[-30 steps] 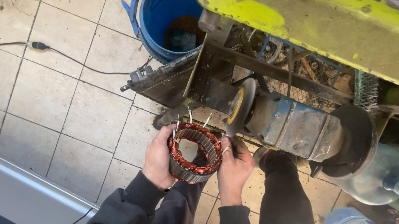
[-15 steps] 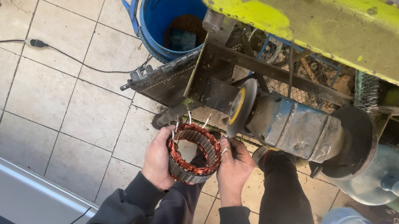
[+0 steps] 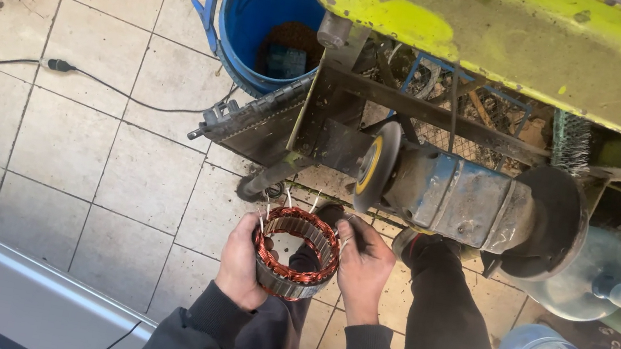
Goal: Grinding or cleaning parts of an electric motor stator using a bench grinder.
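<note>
Now you're holding the stator ring just below the grinder wheel.

Your left hand and right hand are both closed on its sides, copper windings up. Likely best: keep thumbs off the loose wire ends, steady your elbows, and keep knuckles clear of the disc above the tiled floor.

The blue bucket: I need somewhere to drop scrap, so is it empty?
Not empty. The blue bucket stands upright and open-topped on the tiles, with dark stuff and a small blue object at its bottom; mostly unfilled.
</note>
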